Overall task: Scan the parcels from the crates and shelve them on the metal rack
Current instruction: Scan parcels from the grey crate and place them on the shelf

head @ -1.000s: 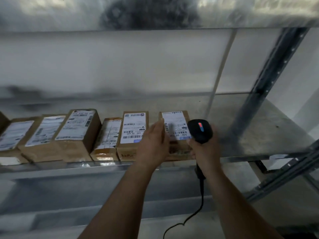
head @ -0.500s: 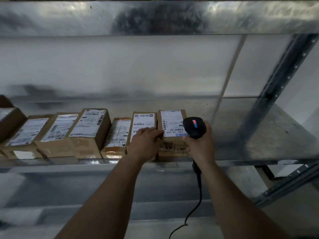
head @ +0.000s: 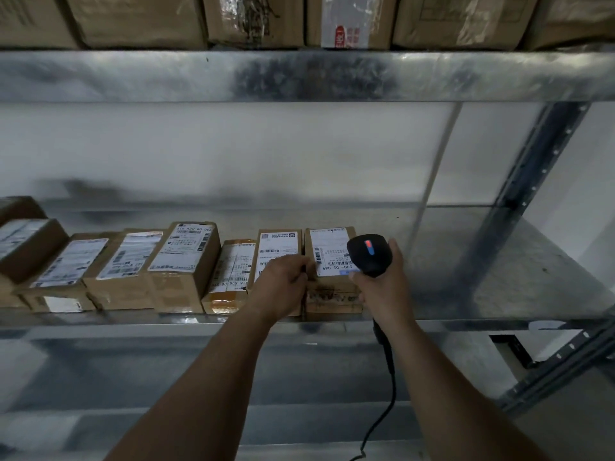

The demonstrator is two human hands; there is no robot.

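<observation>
Since the end parcel already sits on the metal rack, shelving looks nearly done. The left hand curls its fingers against that parcel's left edge; whether it is pinching I cannot tell. The right hand, just right of the parcel, clasps the scanner. The next move calls for letting go and fetching another.
</observation>
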